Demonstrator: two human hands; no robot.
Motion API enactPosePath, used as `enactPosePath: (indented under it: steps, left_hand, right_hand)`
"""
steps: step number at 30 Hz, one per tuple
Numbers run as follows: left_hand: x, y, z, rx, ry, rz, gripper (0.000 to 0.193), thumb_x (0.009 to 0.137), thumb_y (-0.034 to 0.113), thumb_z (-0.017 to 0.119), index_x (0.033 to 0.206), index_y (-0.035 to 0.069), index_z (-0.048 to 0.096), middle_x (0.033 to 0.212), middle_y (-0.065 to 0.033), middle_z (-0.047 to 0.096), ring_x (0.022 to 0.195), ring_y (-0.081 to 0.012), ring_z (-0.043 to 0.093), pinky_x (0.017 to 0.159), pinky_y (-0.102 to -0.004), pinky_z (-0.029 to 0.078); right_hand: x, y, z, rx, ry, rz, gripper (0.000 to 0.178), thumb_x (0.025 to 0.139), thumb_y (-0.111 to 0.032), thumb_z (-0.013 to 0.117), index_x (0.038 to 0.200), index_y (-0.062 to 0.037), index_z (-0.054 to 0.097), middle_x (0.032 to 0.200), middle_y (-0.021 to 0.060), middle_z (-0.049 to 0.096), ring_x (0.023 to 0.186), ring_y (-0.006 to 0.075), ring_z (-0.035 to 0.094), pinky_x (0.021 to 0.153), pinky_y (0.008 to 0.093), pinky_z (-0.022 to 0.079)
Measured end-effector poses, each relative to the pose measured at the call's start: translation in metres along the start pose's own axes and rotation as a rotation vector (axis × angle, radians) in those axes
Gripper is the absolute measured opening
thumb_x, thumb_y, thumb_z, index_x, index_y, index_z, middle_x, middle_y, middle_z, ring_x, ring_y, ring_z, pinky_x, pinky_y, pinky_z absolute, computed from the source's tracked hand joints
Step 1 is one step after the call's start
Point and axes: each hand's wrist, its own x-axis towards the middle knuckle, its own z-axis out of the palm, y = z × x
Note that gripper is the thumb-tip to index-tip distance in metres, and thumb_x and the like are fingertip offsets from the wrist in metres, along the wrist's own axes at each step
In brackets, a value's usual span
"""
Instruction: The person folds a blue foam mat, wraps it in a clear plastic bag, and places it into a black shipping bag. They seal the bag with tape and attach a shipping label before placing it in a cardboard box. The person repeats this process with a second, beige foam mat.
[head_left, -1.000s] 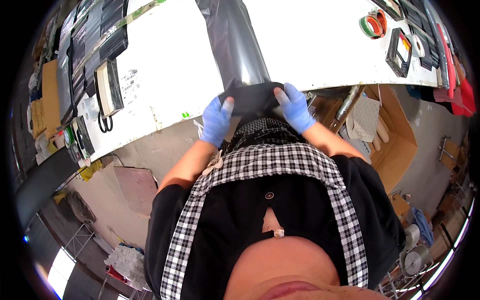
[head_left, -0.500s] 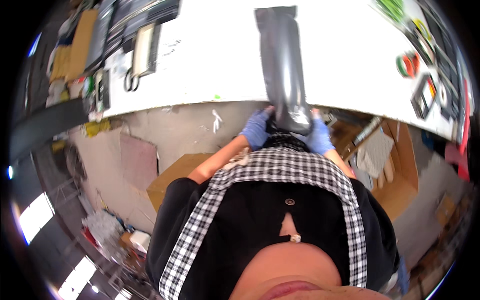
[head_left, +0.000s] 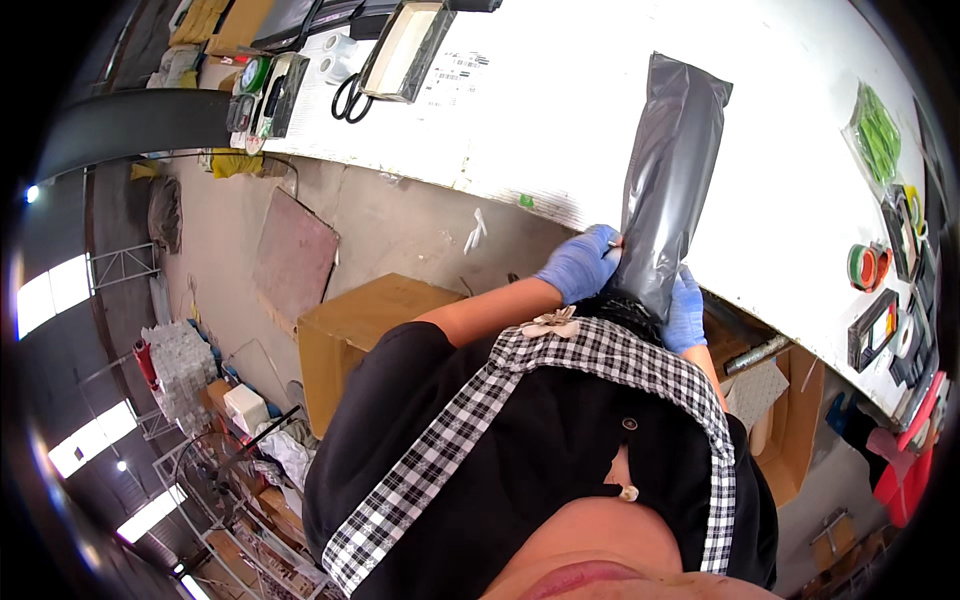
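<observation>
A long, glossy black plastic mailing bag (head_left: 672, 170) lies with its far part on the white table (head_left: 560, 110); its near end hangs over the front edge against my apron. The bag looks filled and smooth. My left hand (head_left: 582, 265), in a blue glove, closes on the bag's left side close to the near end. On the opposite side my right hand (head_left: 685, 312), gloved alike, grips the bag's right edge, its fingers partly hidden by the plastic.
At the table's left are black-handled scissors (head_left: 350, 100), an open box (head_left: 405, 50) and printed labels (head_left: 460, 75). Tape rolls (head_left: 868, 266) and a green bundle (head_left: 876, 135) sit at the right. Below the table stand cardboard boxes (head_left: 375, 310).
My view has turned, so the table now slants down to the right and the bag appears farther right and tilted. Both hands stay on its near end.
</observation>
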Motion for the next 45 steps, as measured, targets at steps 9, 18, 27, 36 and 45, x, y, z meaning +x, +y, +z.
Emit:
enactPosePath:
  steps: [9, 18, 27, 36, 45]
  left_hand:
    - [0.048, -0.113, -0.216, 0.729, 0.800, -0.077, 0.049, 0.078, 0.029, 0.078, 0.116, 0.002, 0.065, 0.118, -0.0217, 0.060, 0.116, -0.0382, 0.051, 0.101, -0.0466, 0.041]
    - [0.064, -0.154, -0.219, 0.309, 0.789, -0.230, 0.040, 0.100, 0.028, 0.051, 0.114, -0.009, 0.059, 0.112, -0.0242, 0.063, 0.101, -0.0363, 0.059, 0.094, -0.0402, 0.045]
    - [0.044, -0.001, -0.159, 0.558, 0.879, 0.713, 0.022, 0.083, 0.001, 0.063, 0.105, 0.005, 0.064, 0.091, -0.0090, 0.062, 0.081, -0.0269, 0.059, 0.076, -0.0366, 0.049]
    - [0.005, 0.143, -0.055, 0.394, 0.488, 1.041, 0.043, 0.076, 0.009, 0.072, 0.118, 0.009, 0.064, 0.104, -0.0090, 0.062, 0.085, -0.0244, 0.061, 0.073, -0.0366, 0.048]
    - [0.009, 0.147, -0.031, -0.665, -0.250, 0.028, 0.012, 0.093, 0.014, 0.067, 0.097, 0.005, 0.061, 0.079, -0.0010, 0.064, 0.067, -0.0069, 0.057, 0.058, -0.0208, 0.044]
  right_hand:
    - [-0.005, -0.023, -0.038, 0.045, 0.305, 0.002, 0.022, 0.101, -0.021, 0.057, 0.110, -0.0009, 0.061, 0.084, 0.0064, 0.067, 0.069, 0.0116, 0.060, 0.061, 0.0230, 0.049]
    - [0.016, -0.001, -0.060, 0.119, 0.332, -0.184, 0.016, 0.093, -0.018, 0.063, 0.101, -0.0044, 0.064, 0.083, 0.0066, 0.067, 0.074, 0.0128, 0.062, 0.068, 0.0279, 0.051]
    - [-0.020, -0.120, 0.007, -0.130, -0.268, -0.257, 0.038, 0.091, -0.024, 0.068, 0.124, -0.0057, 0.062, 0.102, 0.0082, 0.069, 0.093, 0.0136, 0.063, 0.085, 0.0275, 0.051]
    - [-0.007, -0.123, 0.010, 0.141, 0.152, -0.276, 0.037, 0.093, -0.018, 0.067, 0.125, -0.0002, 0.061, 0.115, 0.0110, 0.069, 0.104, 0.0179, 0.065, 0.089, 0.0314, 0.053]
    - [-0.027, -0.141, -0.038, 0.089, -0.033, -0.219, 0.042, 0.086, -0.019, 0.076, 0.121, -0.0002, 0.065, 0.112, 0.0113, 0.071, 0.103, 0.0162, 0.066, 0.093, 0.0304, 0.052]
